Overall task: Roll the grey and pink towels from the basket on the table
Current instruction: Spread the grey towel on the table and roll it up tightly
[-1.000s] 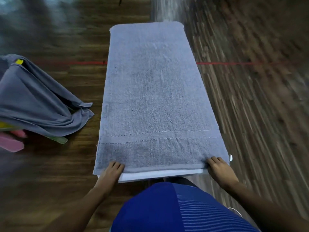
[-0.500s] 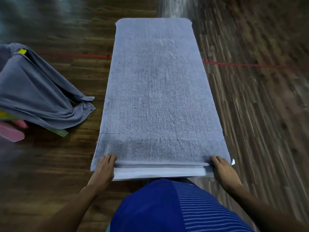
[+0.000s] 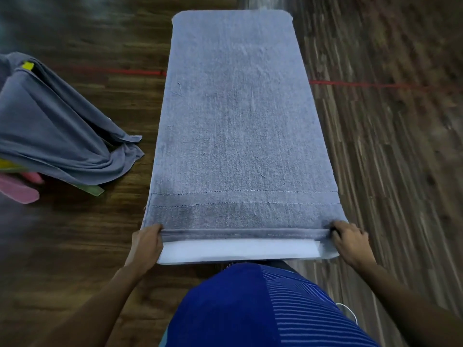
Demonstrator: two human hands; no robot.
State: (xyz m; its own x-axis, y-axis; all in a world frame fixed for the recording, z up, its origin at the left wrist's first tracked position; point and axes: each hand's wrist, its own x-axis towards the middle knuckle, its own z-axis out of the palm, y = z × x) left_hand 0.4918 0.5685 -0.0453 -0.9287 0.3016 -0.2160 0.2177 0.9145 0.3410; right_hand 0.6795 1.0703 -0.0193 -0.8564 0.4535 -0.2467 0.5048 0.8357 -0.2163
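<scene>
Hem (image 3: pixel 243 232) has turned over since; more table (image 3: pixel 238 251) shows.
Left hand (image 3: pixel 146 246) and right hand (image 3: pixel 350 242) pinch the towel (image 3: pixel 238 134): first roll; next, roll evenly away.

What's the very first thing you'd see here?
A long grey towel lies flat down the middle, covering a narrow white table. The left hand and right hand grip its near end, curled into a thin roll. At left, another grey cloth drapes above a pink item.
</scene>
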